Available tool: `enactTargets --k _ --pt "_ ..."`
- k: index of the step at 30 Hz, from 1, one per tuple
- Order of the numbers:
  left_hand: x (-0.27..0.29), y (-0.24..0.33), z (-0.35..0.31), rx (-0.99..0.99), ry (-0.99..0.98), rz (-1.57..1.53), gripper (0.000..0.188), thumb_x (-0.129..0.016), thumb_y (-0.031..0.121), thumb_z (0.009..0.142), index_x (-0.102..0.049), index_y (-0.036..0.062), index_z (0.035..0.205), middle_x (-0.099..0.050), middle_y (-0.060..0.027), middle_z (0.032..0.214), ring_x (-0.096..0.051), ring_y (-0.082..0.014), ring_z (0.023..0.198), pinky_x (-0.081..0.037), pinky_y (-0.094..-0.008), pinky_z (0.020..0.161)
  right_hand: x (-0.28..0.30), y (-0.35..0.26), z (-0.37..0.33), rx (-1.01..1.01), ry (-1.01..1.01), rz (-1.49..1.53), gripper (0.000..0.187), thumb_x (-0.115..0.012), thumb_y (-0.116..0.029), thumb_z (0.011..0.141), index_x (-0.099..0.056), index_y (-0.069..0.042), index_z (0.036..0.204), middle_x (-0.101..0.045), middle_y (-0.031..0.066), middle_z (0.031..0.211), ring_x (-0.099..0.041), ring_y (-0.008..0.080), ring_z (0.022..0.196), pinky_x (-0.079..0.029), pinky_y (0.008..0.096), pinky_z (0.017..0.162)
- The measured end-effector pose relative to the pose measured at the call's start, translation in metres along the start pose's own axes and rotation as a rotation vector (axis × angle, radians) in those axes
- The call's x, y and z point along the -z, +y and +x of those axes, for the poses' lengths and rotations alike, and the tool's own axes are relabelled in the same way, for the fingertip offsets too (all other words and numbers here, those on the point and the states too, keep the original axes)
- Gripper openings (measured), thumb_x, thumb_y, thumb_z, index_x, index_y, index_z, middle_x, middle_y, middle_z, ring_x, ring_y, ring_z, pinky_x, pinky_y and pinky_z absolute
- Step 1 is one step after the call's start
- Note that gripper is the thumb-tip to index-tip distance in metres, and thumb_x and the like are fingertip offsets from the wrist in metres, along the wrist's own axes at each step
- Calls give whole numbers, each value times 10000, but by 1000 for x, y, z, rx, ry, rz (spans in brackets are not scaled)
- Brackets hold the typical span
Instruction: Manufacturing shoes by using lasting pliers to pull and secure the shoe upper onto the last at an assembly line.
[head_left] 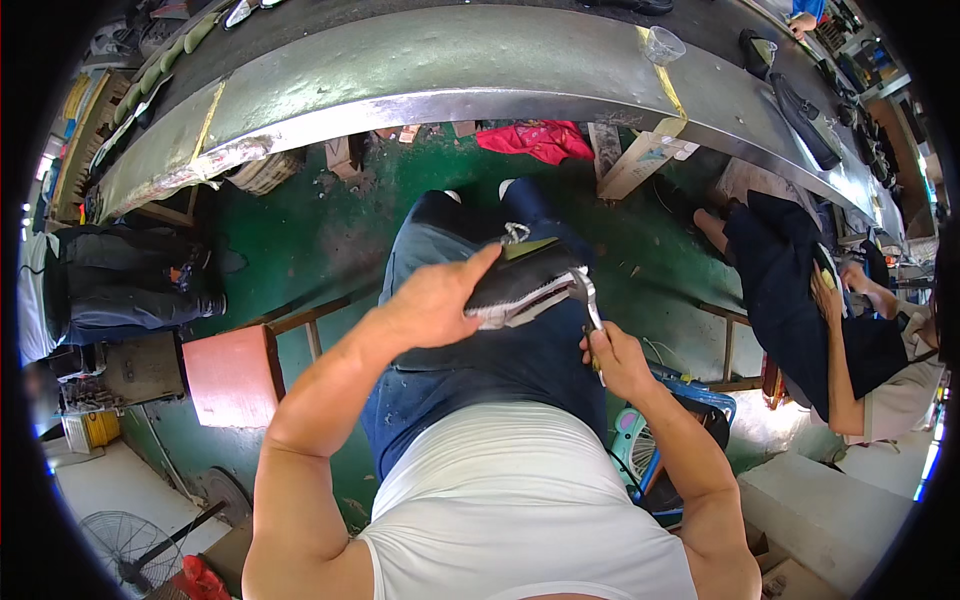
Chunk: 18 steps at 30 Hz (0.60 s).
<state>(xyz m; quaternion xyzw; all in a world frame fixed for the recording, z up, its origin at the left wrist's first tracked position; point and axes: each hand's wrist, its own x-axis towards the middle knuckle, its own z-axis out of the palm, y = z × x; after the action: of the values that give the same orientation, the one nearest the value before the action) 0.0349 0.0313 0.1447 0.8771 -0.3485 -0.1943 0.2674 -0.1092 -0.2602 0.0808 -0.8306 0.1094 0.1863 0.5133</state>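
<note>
Over my lap, my left hand (430, 300) is closed round one end of a dark shoe upper (515, 275), which looks stretched over a form. The upper has an olive-green patch, and a pale, stitched edge runs along the side nearer me. A pair of metal pliers (588, 298) is in my right hand (617, 360), fingers wrapped round the handles. Its jaws meet the shoe's edge at the right end; whether they grip material is too small to tell. A shiny metal loop (515, 233) shows just beyond the shoe.
Ahead curves a long metal-edged bench (430, 75), with dark shoes (805, 120) at its right and a clear plastic cup (664, 45). Co-workers sit at both sides; the right one holds a shoe. Beside me are a pink-topped stool (233, 375) and a green fan (630, 440).
</note>
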Motion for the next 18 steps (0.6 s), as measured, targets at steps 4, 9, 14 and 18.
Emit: enactTargets --k 4,9,14,18 --pt "57 35 19 -222 197 -220 910 -860 58 652 -391 61 1432 -685 -200 1105 -690 -342 990 -542 -383 845 -6 26 -3 -37 80 247 335 -453 -298 1047 -600 3 1041 -652 75 766 -622 152 700 -506 314 663" --pt "42 37 64 -78 100 -741 789 -884 110 718 -461 36 1379 -651 -66 976 -616 -122 896 -521 -289 817 -2 7 -8 -76 69 227 267 -549 -248 993 -597 5 1064 -655 82 820 -625 149 717 -510 313 680" --pt "-78 -40 87 286 113 -637 759 -850 222 773 -487 -15 1396 -671 -147 1143 -653 -200 1001 -526 -338 886 7 1 -16 52 11 36 248 -630 -196 923 -597 -15 1090 -670 101 905 -656 188 830 -515 343 764" --pt "-103 -24 9 273 242 -392 519 -703 199 900 -561 18 1365 -690 -171 1149 -669 -192 1021 -518 -343 902 11 -24 -24 36 -141 -57 245 -605 -153 919 -605 -18 1123 -654 148 911 -633 238 841 -498 353 801"
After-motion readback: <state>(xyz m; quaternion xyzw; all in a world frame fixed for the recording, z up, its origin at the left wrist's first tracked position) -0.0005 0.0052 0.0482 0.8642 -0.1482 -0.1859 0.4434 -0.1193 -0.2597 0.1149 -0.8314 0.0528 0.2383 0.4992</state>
